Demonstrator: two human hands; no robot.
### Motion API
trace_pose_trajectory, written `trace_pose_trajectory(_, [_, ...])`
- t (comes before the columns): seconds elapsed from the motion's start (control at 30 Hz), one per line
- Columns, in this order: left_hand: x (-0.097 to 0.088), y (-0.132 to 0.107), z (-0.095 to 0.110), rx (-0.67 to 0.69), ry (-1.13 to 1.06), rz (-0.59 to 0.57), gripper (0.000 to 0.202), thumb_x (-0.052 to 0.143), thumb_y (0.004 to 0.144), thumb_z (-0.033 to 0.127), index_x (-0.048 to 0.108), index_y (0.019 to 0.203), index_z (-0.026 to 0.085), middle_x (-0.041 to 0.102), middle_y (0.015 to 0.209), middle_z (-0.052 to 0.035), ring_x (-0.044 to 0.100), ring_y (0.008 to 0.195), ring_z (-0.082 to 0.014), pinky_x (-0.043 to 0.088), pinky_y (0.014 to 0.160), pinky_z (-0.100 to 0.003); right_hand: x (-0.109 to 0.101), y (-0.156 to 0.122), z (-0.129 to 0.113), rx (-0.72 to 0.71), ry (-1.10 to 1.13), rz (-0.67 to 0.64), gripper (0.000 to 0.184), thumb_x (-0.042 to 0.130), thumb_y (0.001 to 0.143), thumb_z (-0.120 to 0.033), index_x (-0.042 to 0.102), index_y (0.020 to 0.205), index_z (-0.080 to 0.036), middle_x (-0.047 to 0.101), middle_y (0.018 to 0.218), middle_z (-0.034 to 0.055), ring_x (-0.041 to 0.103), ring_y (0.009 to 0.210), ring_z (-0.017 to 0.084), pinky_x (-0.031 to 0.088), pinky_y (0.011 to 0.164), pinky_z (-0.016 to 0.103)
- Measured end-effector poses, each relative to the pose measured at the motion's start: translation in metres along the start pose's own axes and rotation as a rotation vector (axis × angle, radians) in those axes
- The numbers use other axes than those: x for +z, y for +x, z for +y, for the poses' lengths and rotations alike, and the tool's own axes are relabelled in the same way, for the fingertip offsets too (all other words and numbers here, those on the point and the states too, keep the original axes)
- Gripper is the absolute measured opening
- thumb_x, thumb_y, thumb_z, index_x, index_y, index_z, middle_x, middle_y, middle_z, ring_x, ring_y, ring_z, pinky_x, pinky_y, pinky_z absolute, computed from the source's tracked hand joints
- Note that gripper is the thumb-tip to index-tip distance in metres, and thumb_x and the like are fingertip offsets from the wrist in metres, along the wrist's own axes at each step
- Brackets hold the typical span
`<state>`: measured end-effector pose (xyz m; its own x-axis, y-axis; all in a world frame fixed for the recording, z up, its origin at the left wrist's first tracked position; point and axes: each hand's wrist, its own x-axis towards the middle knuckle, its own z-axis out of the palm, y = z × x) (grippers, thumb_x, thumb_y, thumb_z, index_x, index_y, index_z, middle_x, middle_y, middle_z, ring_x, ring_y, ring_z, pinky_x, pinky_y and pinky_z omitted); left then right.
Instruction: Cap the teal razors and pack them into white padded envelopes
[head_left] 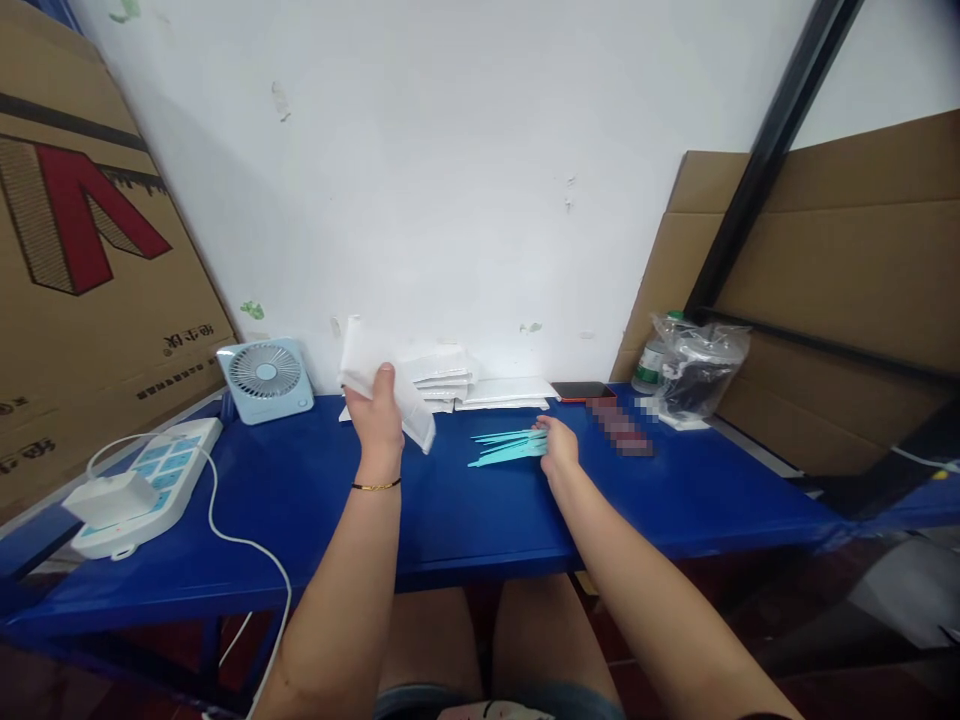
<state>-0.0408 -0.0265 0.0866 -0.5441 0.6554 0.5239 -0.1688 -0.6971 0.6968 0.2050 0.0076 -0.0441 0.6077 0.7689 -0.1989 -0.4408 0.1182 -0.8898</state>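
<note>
My left hand (376, 412) is closed around a flat white packet (415, 412), thumb on its near face, and holds it tilted above the table. In my right hand (561, 446) is a bunch of thin turquoise strips (511, 447), gripped at their right ends; the loose ends fan out to the left, just over the blue table (480, 520). Exactly what kind of strips they are cannot be made out. Behind the hands, against the wall, lies a stack of white packets (442, 372), with more flat white packets (510, 392) beside it on the right.
A light blue fan (266, 380) and a white power strip (169, 480) with a plugged-in adapter stand left. A phone (583, 391), a bottle (648, 368) and a clear plastic bag (697, 375) sit at the back right. Cardboard (82, 300) flanks the table.
</note>
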Motion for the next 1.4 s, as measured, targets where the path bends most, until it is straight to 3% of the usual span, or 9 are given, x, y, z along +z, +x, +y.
trace_pose_trajectory(0.1, [-0.001,-0.005,0.000,0.099,0.307,-0.362,0.058,0.072,0.066,0.030,0.054,0.121,0.024,0.060,0.116,-0.0055,0.054,0.109,-0.0230,0.035,0.101,-0.033,0.001,-0.001,0.002,-0.036,-0.102,-0.084,0.014,0.057,0.062,-0.021,0.063,0.074,-0.015,0.063,0.063,0.0001,0.060,0.060,0.015,0.047,0.051,0.024])
trace_pose_trajectory(0.17, [-0.010,-0.008,-0.014,0.108,0.510,-0.614,0.059,0.078,0.056,0.028,0.061,0.112,0.026,0.062,0.111,-0.0066,0.051,0.113,-0.0277,0.025,0.107,-0.038,0.000,-0.001,0.003,-0.064,-0.186,-0.147,0.016,0.056,0.062,-0.022,0.065,0.073,-0.015,0.065,0.066,0.0007,0.060,0.061,0.015,0.045,0.051,0.023])
trace_pose_trajectory(0.23, [-0.025,-0.010,-0.036,0.048,0.708,-0.739,0.061,0.082,0.047,0.030,0.065,0.106,0.027,0.065,0.105,-0.0087,0.049,0.114,-0.0326,0.015,0.109,-0.045,-0.003,-0.002,0.002,-0.088,-0.284,-0.221,0.017,0.056,0.061,-0.023,0.066,0.072,-0.015,0.066,0.068,0.0014,0.059,0.062,0.015,0.043,0.052,0.023])
trace_pose_trajectory(0.43, [-0.074,0.003,-0.084,-0.150,1.366,-1.240,0.096,0.067,0.051,0.068,0.042,0.134,0.028,0.041,0.139,-0.0140,0.026,0.132,-0.0382,0.007,0.104,-0.063,-0.014,-0.003,-0.011,-0.159,-0.589,-0.437,0.019,0.059,0.063,-0.027,0.068,0.075,-0.016,0.068,0.073,0.0032,0.057,0.064,0.015,0.041,0.057,0.024])
trace_pose_trajectory(0.53, [-0.066,0.004,-0.087,-0.024,1.359,-1.217,0.079,0.049,0.071,0.069,0.036,0.138,0.028,0.036,0.143,-0.0102,0.027,0.133,-0.0332,0.017,0.106,-0.056,-0.013,0.001,-0.022,-0.197,-0.715,-0.527,0.015,0.058,0.064,-0.023,0.066,0.075,-0.016,0.067,0.073,0.0026,0.056,0.065,0.014,0.041,0.059,0.024])
trace_pose_trajectory(0.63, [-0.037,-0.005,-0.091,0.081,1.196,-1.229,0.049,0.034,0.088,0.049,0.049,0.129,0.026,0.048,0.134,-0.0058,0.047,0.119,-0.0223,0.033,0.103,-0.036,-0.006,0.010,-0.034,-0.242,-0.838,-0.610,0.014,0.058,0.065,-0.021,0.066,0.075,-0.016,0.065,0.069,0.0017,0.055,0.063,0.013,0.040,0.059,0.023])
trace_pose_trajectory(0.83, [0.011,-0.024,-0.118,0.037,1.142,-1.308,0.028,0.049,0.082,0.033,0.064,0.104,0.024,0.064,0.108,-0.0036,0.058,0.099,-0.0189,0.043,0.085,-0.027,0.007,0.032,-0.043,-0.291,-1.068,-0.790,0.010,0.068,0.058,-0.021,0.069,0.066,-0.016,0.062,0.059,-0.0003,0.050,0.056,0.012,0.037,0.054,0.023])
trace_pose_trajectory(1.07, [0.003,-0.025,-0.136,-0.153,1.113,-1.360,0.019,0.056,0.076,0.036,0.065,0.082,0.021,0.067,0.079,-0.0003,0.060,0.069,-0.0136,0.040,0.057,-0.021,-0.004,0.038,-0.034,-0.337,-1.114,-0.967,0.017,0.067,0.065,-0.030,0.067,0.073,-0.015,0.060,0.060,-0.0007,0.048,0.054,0.010,0.035,0.050,0.021])
trace_pose_trajectory(1.4, [0.008,-0.015,-0.128,-0.081,1.230,-1.185,0.011,0.058,0.077,0.032,0.066,0.074,0.025,0.068,0.076,0.0032,0.061,0.079,-0.0158,0.038,0.078,-0.028,-0.018,0.055,-0.044,-0.398,-1.077,-0.914,0.018,0.063,0.071,-0.033,0.065,0.071,-0.015,0.063,0.068,0.0022,0.053,0.062,0.014,0.039,0.060,0.025])
